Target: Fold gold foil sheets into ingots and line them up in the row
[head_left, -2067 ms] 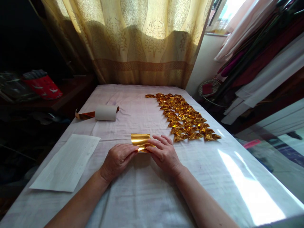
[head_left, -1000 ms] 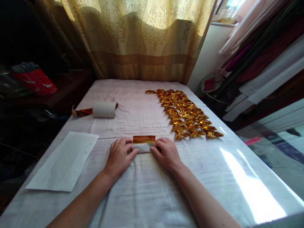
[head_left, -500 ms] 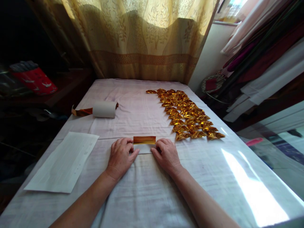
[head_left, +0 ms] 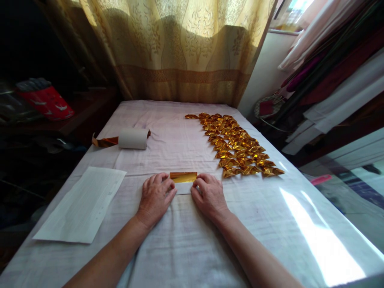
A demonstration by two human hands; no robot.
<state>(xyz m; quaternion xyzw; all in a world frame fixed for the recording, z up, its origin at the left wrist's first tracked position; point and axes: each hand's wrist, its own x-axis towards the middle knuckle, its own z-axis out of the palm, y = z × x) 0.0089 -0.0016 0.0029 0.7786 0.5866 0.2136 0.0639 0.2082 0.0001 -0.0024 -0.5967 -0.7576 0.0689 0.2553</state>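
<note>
A small sheet of gold foil paper (head_left: 183, 177) lies on the cloth-covered table, its near part folded so that a white strip shows along the front. My left hand (head_left: 156, 197) grips the sheet's left end, thumb in front and fingers curled behind. At the right end my right hand (head_left: 210, 195) pinches it the same way, thumb against bent fingers. To the right and farther back lie several rows of folded gold foil pieces (head_left: 238, 146), pointed at their ends.
A grey-white roll (head_left: 133, 139) with a strip of gold foil (head_left: 105, 142) trailing leftward lies at the back left. Nearer on the left is a white sheet of paper (head_left: 82, 206). A red container (head_left: 49, 102) stands on a dark cabinet; a patterned curtain (head_left: 183, 52) hangs behind the table.
My fingers have curled in closer over both ends of the foil paper, and its gold face now catches more light. The folded pieces and the roll stay in place.
</note>
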